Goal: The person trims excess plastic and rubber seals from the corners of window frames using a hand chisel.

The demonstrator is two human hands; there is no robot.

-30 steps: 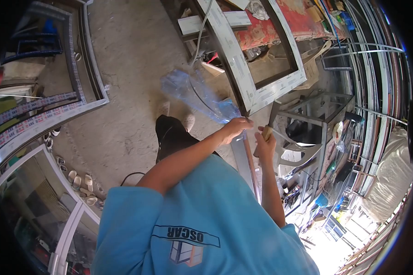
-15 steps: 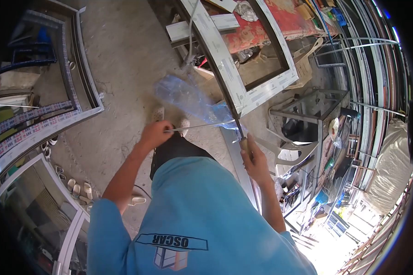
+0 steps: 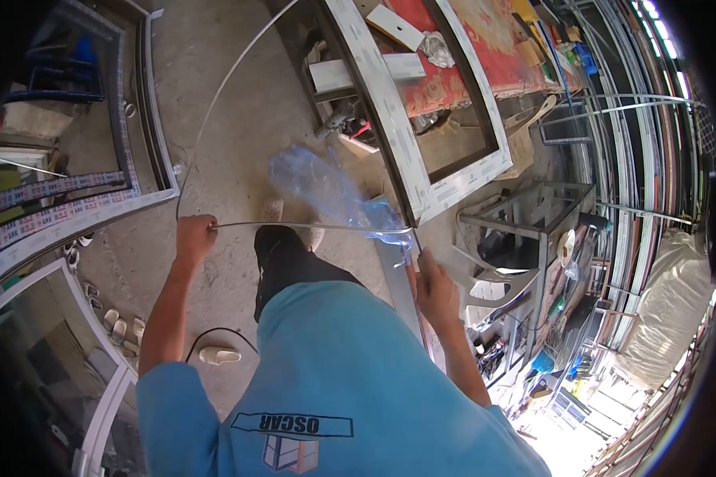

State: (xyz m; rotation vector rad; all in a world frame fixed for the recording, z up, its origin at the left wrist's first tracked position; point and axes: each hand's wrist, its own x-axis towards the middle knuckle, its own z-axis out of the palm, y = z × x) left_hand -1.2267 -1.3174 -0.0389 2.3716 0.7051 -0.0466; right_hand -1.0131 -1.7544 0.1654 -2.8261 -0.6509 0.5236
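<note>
Head — left hand (image 3: 195,240) grips one strip (image 3: 310,227) — right hand (image 3: 437,292), one tool (image 3: 418,241)

By the upper edge, the frame (image 3: 383,118) and the strip (image 3: 342,228) are cut off. A stretch of the strip is covered by the left fingers (image 3: 205,223), and the handle of the tool (image 3: 418,241) by the right fingers (image 3: 427,270). Part of the worktop (image 3: 485,48) is hidden behind the frame. The person's shoes (image 3: 273,210) are partly covered by the trousers (image 3: 282,253). The frame's print is too small to be read.
</note>
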